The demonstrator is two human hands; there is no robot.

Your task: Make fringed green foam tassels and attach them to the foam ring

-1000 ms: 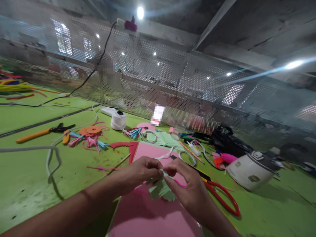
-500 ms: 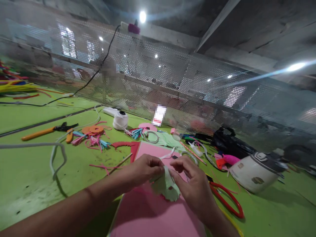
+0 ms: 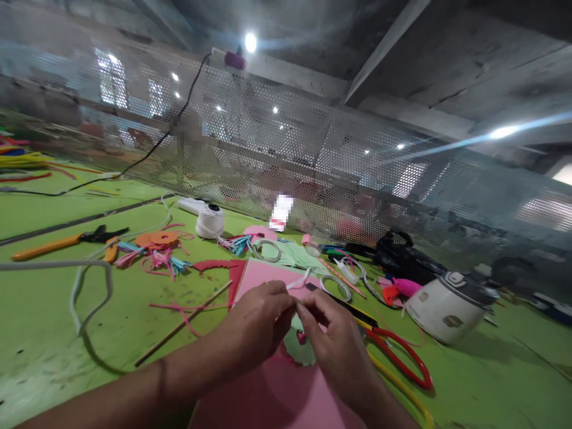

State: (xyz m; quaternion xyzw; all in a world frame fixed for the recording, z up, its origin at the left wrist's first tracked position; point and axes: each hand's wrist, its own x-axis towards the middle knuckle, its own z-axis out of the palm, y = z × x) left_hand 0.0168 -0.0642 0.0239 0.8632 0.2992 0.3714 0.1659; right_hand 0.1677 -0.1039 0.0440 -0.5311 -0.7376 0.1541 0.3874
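Green paper (image 3: pixel 304 354) hangs toward six o'clock from left hand (image 3: pixel 258 316) and right hand (image 3: pixel 338 338), whose closed fingertips pinch its upper part.

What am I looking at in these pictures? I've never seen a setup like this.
There is no machine here: the left hand and right hand are a person's bare hands. Every picture comes from one camera worn on that person's head, looking forward and down.

The hands meet over a light green paper piece, above a pink sheet. The fingers hide how each hand grips it.

On the green table, to the left, lie orange-handled pliers and a thin stick. White thread stands farther back. To the right are a red looped handle and a white container with a gray lid. A perforated screen rises behind.
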